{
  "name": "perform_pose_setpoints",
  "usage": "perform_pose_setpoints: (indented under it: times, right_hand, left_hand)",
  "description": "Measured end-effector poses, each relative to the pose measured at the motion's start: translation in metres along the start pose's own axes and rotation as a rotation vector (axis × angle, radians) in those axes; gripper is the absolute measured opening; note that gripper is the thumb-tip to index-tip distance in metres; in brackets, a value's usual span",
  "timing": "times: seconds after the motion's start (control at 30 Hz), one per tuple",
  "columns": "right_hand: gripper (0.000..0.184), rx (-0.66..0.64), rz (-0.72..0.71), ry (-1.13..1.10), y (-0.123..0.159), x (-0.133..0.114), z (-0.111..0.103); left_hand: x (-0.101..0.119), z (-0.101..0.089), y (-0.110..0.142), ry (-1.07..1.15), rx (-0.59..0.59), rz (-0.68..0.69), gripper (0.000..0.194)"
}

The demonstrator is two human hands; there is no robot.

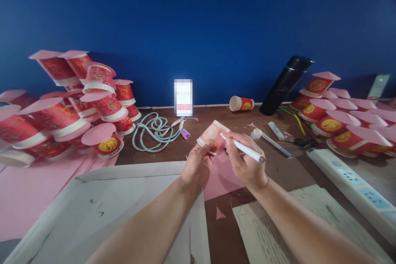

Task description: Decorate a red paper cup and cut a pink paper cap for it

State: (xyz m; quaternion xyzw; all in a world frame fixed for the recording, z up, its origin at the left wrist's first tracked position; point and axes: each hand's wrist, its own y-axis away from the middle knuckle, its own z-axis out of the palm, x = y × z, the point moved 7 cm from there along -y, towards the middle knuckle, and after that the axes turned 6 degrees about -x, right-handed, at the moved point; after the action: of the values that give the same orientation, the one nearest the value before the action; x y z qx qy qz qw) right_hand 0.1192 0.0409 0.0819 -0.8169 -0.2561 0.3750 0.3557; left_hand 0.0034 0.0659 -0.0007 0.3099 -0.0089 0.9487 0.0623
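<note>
A paper cup [209, 133], pale red with a round light emblem, lies tilted in my left hand [198, 163], fingers closed around its lower side. My right hand [246, 159] grips a white marker [249, 150] with a purple rear end. Its tip is at the cup's side; whether it touches I cannot tell. Under both hands is a sheet of pink paper [221, 179]. Just right of my right hand lie a pale brush-like stick [275, 144] and a small white tube [276, 130].
Red cups [108, 144] with pink paper tops stand stacked at left; more cups [332, 126] are grouped at right. A lone cup [243, 103], black flask [286, 84], pale blue cord [151, 136], power strip [355, 181], white box lid [130, 167] and printed papers [266, 222] surround my hands.
</note>
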Motion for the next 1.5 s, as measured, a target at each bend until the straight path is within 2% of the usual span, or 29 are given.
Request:
perform_pose_setpoints:
  times: [0.77,1.2,1.5]
  right_hand:
    - [0.015,-0.026,-0.027,-0.067,0.001,-0.004,0.003]
    - [0.015,-0.031,-0.043,-0.069,0.001,-0.006,0.004]
    - [0.017,0.034,0.100,-0.069,0.004,0.015,-0.005]
  left_hand:
    - [-0.003,-0.002,-0.001,0.066,0.011,-0.029,0.010]
    - [0.000,-0.001,-0.001,0.023,0.017,-0.017,0.010]
    - [-0.003,-0.006,-0.002,0.062,0.036,-0.008,0.011]
